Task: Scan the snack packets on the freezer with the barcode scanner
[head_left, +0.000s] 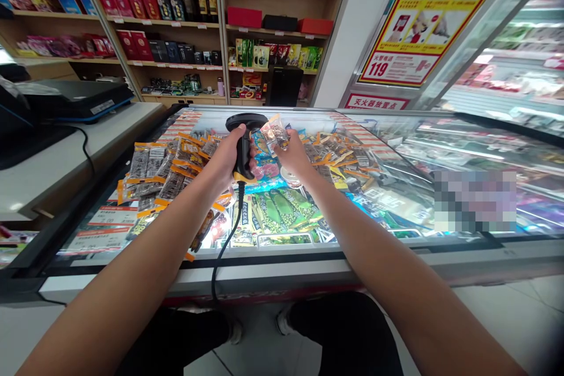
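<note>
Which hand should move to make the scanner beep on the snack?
Probably right: the right hand holds the light snack packet beside the scanner, while the left hand grips the corded scanner.

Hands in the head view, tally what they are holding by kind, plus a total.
Black handheld barcode scanner with a yellow band and a black cord, in the left hand: 1
Small clear plastic snack packet, in the right hand: 1
Total: 2 things held, above the glass-topped chest freezer strewn with more snack packets.
</note>
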